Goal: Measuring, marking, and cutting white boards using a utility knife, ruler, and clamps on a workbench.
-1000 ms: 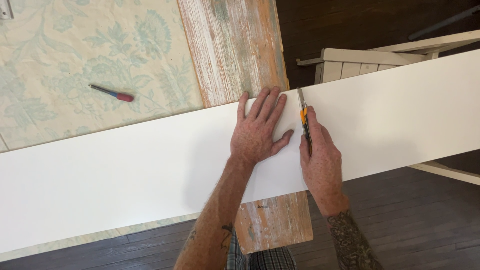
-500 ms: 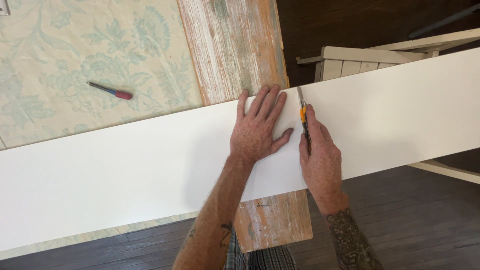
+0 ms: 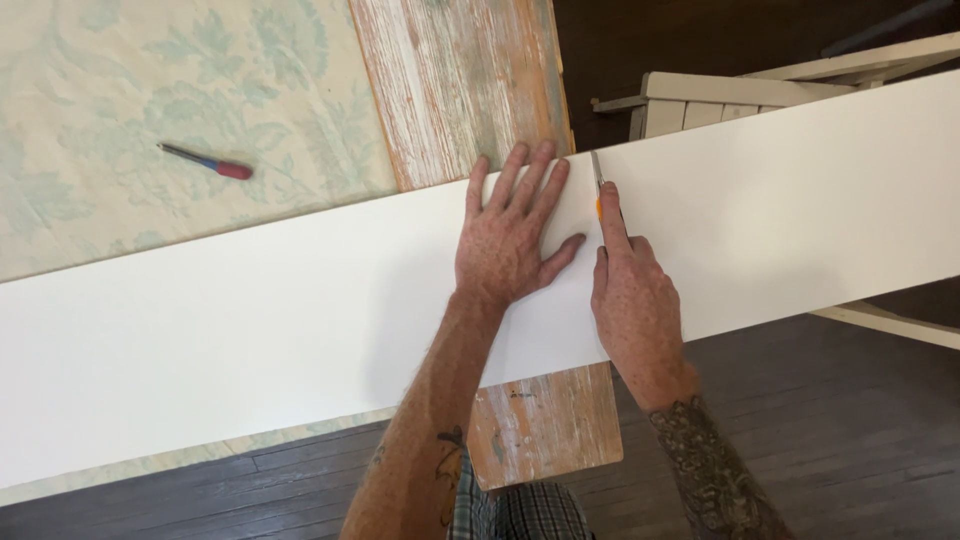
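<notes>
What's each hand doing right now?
Left hand: open, pressed flat on the white board.
Right hand: closed on the utility knife, blade against the board.

A worn wooden plank, with paint flaked to white, green and orange, is laid lengthwise away from the viewer. To its left a pale floral-patterned sheet is spread flat, and a red-handled tool is seen lying on it, well apart from the plank. Cream-painted slatted furniture is noted at upper right. Dark floorboards are visible below.
</notes>
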